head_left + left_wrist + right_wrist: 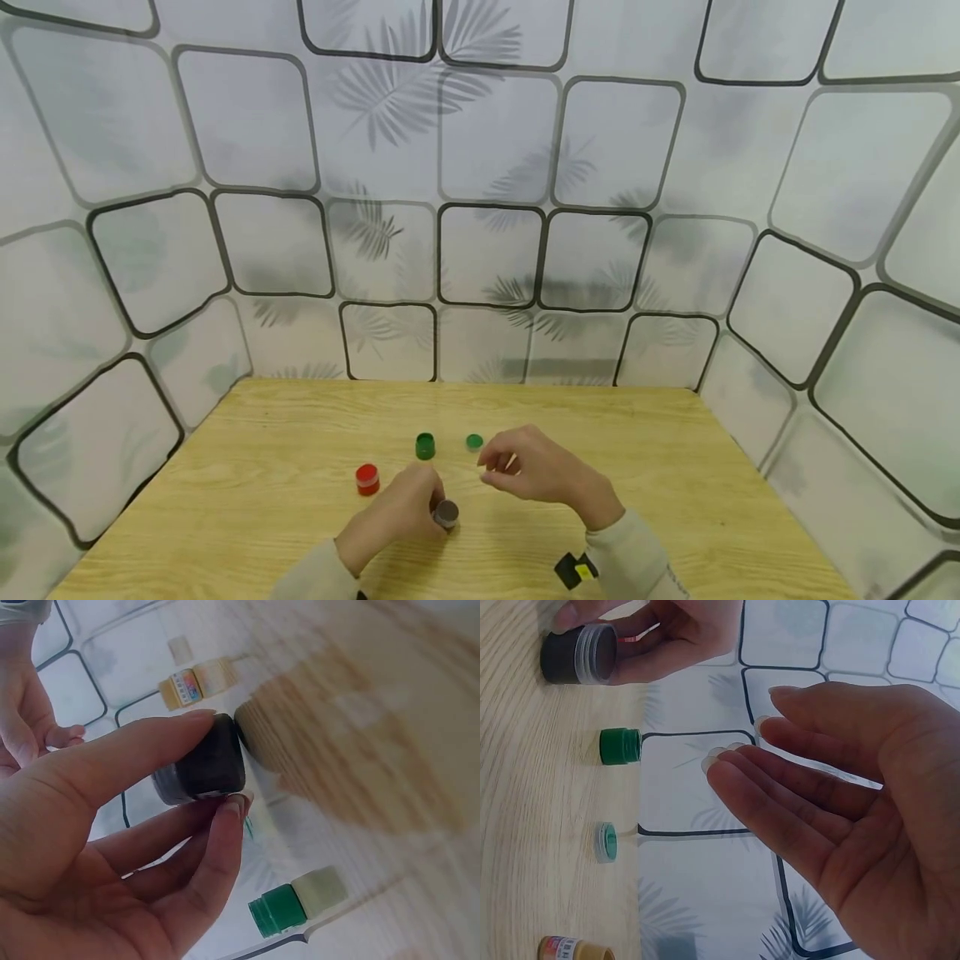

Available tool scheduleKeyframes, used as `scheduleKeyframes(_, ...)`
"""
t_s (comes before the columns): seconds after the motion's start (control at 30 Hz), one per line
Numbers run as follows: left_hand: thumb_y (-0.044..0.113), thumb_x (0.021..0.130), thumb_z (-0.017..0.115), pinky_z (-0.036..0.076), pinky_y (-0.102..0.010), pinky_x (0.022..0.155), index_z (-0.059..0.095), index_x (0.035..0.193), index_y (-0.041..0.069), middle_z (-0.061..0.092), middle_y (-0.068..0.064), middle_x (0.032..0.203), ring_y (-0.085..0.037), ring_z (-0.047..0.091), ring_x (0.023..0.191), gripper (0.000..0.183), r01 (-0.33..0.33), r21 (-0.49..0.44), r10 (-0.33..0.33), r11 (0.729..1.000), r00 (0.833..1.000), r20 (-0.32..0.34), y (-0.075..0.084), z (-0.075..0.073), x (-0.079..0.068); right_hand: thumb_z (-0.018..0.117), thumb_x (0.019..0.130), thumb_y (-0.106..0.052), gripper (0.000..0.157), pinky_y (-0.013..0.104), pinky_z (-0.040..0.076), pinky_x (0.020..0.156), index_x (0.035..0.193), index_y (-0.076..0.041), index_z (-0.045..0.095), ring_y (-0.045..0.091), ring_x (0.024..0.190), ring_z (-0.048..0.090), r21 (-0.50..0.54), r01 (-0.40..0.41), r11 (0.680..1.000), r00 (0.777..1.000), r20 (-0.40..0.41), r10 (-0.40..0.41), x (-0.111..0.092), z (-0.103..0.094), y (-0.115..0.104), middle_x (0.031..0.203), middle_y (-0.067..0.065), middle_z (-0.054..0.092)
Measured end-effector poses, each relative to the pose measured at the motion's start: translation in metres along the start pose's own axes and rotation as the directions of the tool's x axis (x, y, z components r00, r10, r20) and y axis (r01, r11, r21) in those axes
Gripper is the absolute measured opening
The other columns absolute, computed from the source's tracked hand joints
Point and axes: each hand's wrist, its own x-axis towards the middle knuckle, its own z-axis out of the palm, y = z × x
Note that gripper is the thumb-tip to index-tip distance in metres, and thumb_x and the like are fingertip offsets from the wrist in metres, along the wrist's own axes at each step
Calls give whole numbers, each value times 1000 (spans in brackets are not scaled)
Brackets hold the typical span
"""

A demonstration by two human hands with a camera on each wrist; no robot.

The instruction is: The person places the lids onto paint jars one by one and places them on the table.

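My left hand [408, 504] grips a small black paint jar [446, 514] with a clear ridged top, thumb on one side and fingers on the other. The jar's base is at the tabletop in the right wrist view. To its right, my right hand [536, 467] hovers over the table, its fingers loosely bent and holding nothing. Beyond the left hand stands a green jar [425, 447] without its lid. The green lid [474, 442] lies on the table near the right hand's fingertips. A red jar [367, 479] with a red top stands left of the left hand.
An ochre jar [574, 949] with a printed label stands farther along the table in the right wrist view; the right hand hides it from the head view. Patterned white curtains [491, 250] enclose the wooden table [675, 517] at the back and sides.
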Motion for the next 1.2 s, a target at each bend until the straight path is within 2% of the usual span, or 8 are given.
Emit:
scheduleKeyframes(0.2,0,68,90,45,-22,55,71,76,3,64,1,69,-9,53,61,21,45,11,-45,999,999,22,0,-1,-1,70,99,-14,9,15,58,70,106,-11,75,-1,79,68,-5,8,1000,1000,6,-8,0,0,3,93,3,76)
scheduleKeyframes(0.33,5,69,93,52,-30,65,71,95,-2,68,-6,84,-15,59,74,35,62,24,-63,998,998,20,1,-11,-5,71,98,-14,11,15,58,71,108,-10,75,0,80,69,-8,7,1000,1000,9,-7,-1,0,3,93,4,77)
scheduleKeyframes(0.5,7,72,92,58,-45,78,69,111,-8,70,-16,100,-26,65,89,47,123,-1,-122,992,989,-89,-1,-34,-3,71,98,-13,10,14,57,72,106,-8,75,2,79,69,-39,26,999,1000,9,-25,0,-3,4,94,5,77)
scheduleKeyframes(0.6,7,75,91,58,-47,84,70,113,-9,71,-18,106,-30,67,97,47,193,15,-187,981,965,-187,-8,-44,6,70,98,-13,10,14,57,72,105,-8,75,2,79,70,-41,28,999,1000,16,-27,1,-3,5,95,5,77)
scheduleKeyframes(0.7,9,75,91,59,-47,87,69,114,-10,71,-20,109,-33,68,101,49,267,44,-251,963,940,-230,-15,-48,19,70,98,-13,10,14,57,72,106,-8,75,2,80,70,-24,19,1000,1000,20,-19,0,-2,6,95,5,77)
scheduleKeyframes(0.93,10,74,91,60,-46,83,63,110,-8,69,-21,107,-36,68,97,48,381,129,-356,915,916,-184,-24,-51,55,69,99,-13,12,16,58,73,107,-8,76,2,80,69,-24,16,1000,1000,21,-16,4,-5,10,94,5,77)
scheduleKeyframes(1.1,6,73,90,59,-48,84,61,108,-3,66,-18,104,-32,64,94,47,451,121,-432,884,888,-155,-30,-49,69,69,99,-13,12,16,58,74,107,-8,76,3,79,69,-17,20,1000,999,26,-20,9,-6,14,94,6,77)
scheduleKeyframes(1.2,2,72,90,59,-48,85,61,107,-4,66,-18,102,-32,65,92,45,453,119,-438,883,889,-136,-32,-44,74,69,99,-13,12,15,57,73,107,-6,76,4,79,70,-11,22,1000,999,36,-21,11,-5,17,94,8,77)
